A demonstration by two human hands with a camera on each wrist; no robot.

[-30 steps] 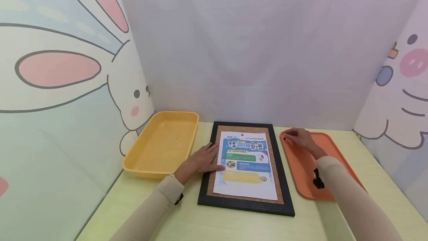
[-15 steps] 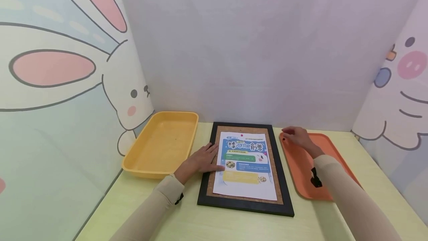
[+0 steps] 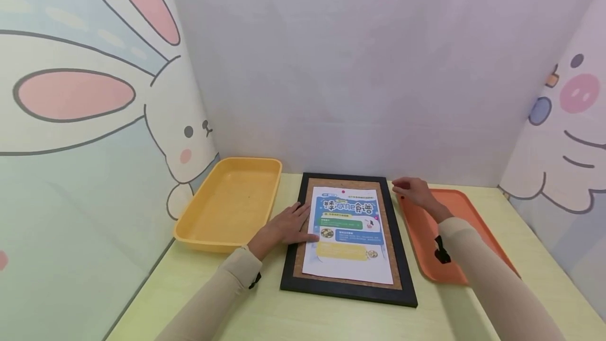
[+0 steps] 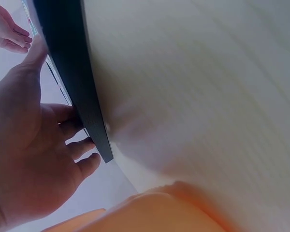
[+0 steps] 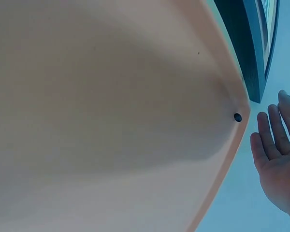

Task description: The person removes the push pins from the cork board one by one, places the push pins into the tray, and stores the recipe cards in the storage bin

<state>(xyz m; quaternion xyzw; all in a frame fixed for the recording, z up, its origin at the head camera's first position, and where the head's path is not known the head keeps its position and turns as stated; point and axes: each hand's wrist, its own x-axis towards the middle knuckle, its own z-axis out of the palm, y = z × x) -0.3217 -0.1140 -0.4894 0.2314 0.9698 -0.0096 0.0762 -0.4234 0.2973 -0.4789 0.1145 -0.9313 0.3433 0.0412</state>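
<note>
My left hand [image 3: 284,225] lies with spread fingers across the left side of a black-framed cork board [image 3: 290,257], thumb on a printed sheet [image 3: 350,272]. In the left wrist view, the fingers [image 4: 89,164] of that hand reach along the black frame [image 4: 82,72]. A red pin [image 3: 343,191] sits at the sheet's top and another pin [image 3: 376,217] at its right edge. My right hand [image 3: 416,193] hovers over the far left corner of an orange tray [image 3: 433,257], beside the board. Its fingers [image 5: 266,137] look fairly straight; I see nothing between them.
A deep yellow tray [image 3: 227,209] stands left of the board. A dark round spot [image 5: 238,117] marks the orange tray's corner. A pale cloth wall [image 3: 350,93] rises behind the table [image 3: 350,325]; printed cartoon panels flank both sides.
My right hand has lifted off the orange tray's corner and shifted slightly left, towards the board. The left hand stays in place on the board.
</note>
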